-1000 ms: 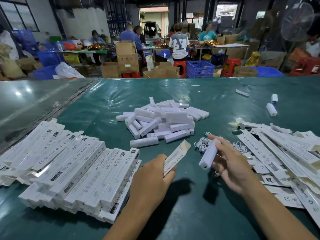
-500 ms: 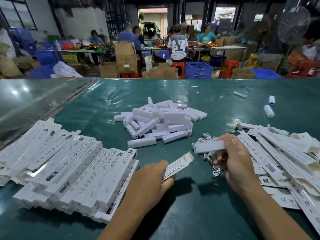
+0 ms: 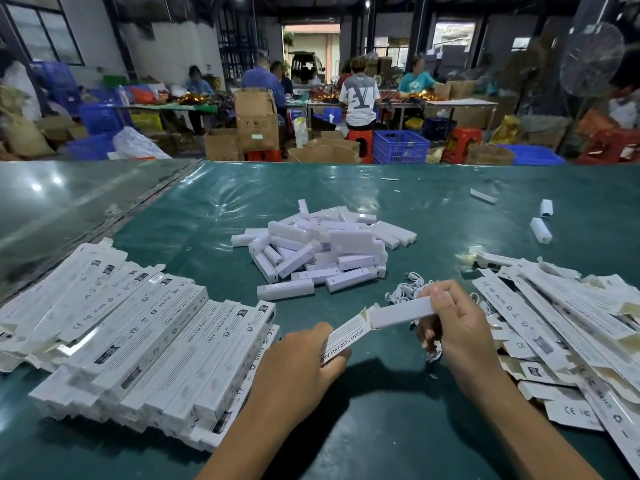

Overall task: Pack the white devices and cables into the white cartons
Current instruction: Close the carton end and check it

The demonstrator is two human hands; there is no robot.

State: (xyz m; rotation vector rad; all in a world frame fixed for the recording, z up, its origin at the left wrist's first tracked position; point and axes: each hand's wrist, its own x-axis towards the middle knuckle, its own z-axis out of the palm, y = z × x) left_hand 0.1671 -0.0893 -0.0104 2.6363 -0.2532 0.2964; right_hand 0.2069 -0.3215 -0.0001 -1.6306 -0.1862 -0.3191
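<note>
Hands meet over the green table (image 3: 381, 427); the left hand (image 3: 298, 368) grips a white carton (image 3: 346, 336) near its lower end, its open flap end raised toward the right; the right hand (image 3: 457, 334) pinches a white device (image 3: 401, 313) whose left end sits at the carton's mouth, and a white cable (image 3: 433, 355) hangs from under the same fingers; loose devices (image 3: 322, 251) lie heaped at the table's middle, beyond the hands; filled cartons (image 3: 138, 341) are stacked in rows on the left; flat cartons (image 3: 571, 327) sprawl on the right; coiled cables (image 3: 405, 289) lie just behind the right hand.
</note>
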